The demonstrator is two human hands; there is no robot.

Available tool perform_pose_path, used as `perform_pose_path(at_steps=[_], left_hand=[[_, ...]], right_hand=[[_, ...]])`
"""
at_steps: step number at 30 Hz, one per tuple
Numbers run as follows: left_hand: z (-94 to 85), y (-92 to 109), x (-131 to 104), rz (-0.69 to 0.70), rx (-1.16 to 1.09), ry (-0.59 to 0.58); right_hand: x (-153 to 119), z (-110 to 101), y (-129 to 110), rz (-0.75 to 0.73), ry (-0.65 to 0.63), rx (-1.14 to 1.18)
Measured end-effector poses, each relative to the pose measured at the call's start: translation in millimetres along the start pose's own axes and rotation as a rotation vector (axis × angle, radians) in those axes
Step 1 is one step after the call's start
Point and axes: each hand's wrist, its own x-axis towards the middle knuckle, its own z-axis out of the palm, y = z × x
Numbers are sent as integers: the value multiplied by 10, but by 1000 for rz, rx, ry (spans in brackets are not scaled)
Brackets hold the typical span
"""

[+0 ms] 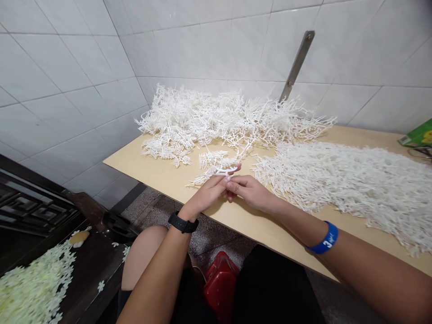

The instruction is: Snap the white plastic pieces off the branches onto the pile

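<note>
One view, from the head. Both hands meet above the near edge of a pale surface (168, 177), fingertips pressed together. Left hand (212, 191) pinches a white branched sprig (227, 172); right hand (251, 192) drawn in against it, thumb and fingers bunched at the left thumb. Cannot tell whether the right also grips the sprig; the contact is hidden.

Sprig sits just beyond the knuckles. Its visible stem is slightly curved, long axis crosswise, one end pointing right and a little away from the wearer, the other leftward. Leftward tips run in among fine white twigs there; cannot tell which belong to it.

Just beyond: a loose sprig (214, 159), lying crosswise. Farther back, a tangled white heap (216, 117) near the tiled wall. Right: a low, spread white pile (340, 177), reaching toward the near edge.
</note>
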Motion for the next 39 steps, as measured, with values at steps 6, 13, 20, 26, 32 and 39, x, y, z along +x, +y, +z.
perform_pose_path(at_steps=[6, 13, 20, 26, 32, 39], left_hand=[[-96, -3, 8, -57, 57, -177], [-93, -11, 11, -36, 47, -144], [-4, -93, 26, -24, -15, 61], [32, -84, 56, 4, -280, 425], [0, -116, 85, 29, -335, 395], [-44, -113, 92, 14, -360, 489]], right_hand=[[-13, 40, 38, -56, 39, -104], [-4, 87, 24, -72, 34, -188], [-37, 148, -13, -94, 29, -269], [-129, 225, -64, -209, -31, -400], [-39, -39, 71, -144, 293, -616], [-11, -294, 155, -135, 463, -896]])
